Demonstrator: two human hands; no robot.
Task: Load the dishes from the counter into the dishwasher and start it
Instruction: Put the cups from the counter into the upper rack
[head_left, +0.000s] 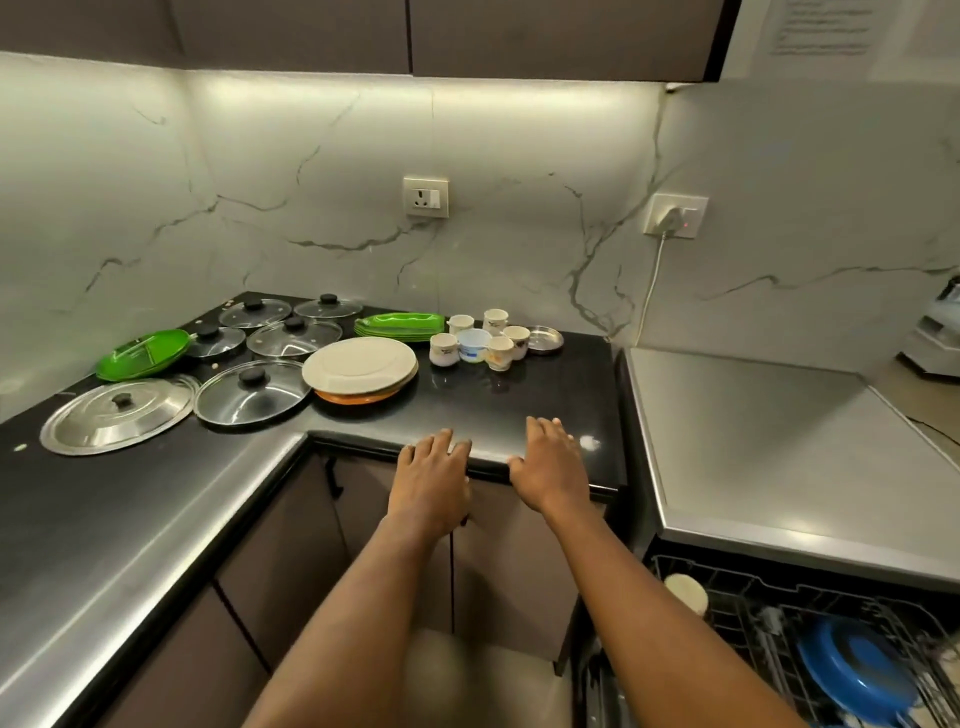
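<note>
My left hand (434, 475) and my right hand (548, 462) rest flat on the front edge of the black counter (545, 405), fingers straight, holding nothing. Behind them sits a stack of white plates on an orange one (360, 370). Several small cups (480, 340) cluster beside a small steel plate (544, 340). Green trays (400, 325) lie behind the plates and a green dish (143, 353) at the left. Several glass lids (253, 391) and a steel lid (118, 414) cover the corner. At lower right, the open dishwasher rack (769, 613) holds a blue bowl (852, 670) and a pale cup (685, 592).
A grey worktop (769, 441) runs above the dishwasher on the right, with an appliance (935, 343) at its far end. Two wall sockets (426, 196) sit on the marble backsplash, one with a plug and white cable (649, 291). Brown cabinet doors (395, 545) are below the counter.
</note>
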